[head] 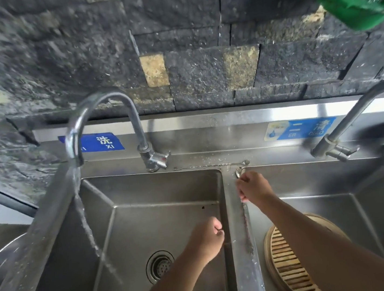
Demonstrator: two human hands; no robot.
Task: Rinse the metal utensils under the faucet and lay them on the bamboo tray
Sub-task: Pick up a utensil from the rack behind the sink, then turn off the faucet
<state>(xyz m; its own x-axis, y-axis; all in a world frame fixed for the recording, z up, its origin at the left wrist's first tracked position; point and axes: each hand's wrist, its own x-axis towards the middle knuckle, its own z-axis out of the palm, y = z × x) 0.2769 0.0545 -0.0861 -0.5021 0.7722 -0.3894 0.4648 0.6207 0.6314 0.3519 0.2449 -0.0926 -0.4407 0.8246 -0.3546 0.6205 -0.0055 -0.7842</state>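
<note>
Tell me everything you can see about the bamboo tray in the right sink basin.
The bamboo tray is round, pale tan, with a raised rim around a floor of thin parallel slats with dark gaps between them, like a steamer tray. It lies flat on the bottom of the right basin, close to the steel divider. The person's right forearm passes over it and hides much of it; the lower edge runs out of view. No utensil is visible on the part that shows.
</note>
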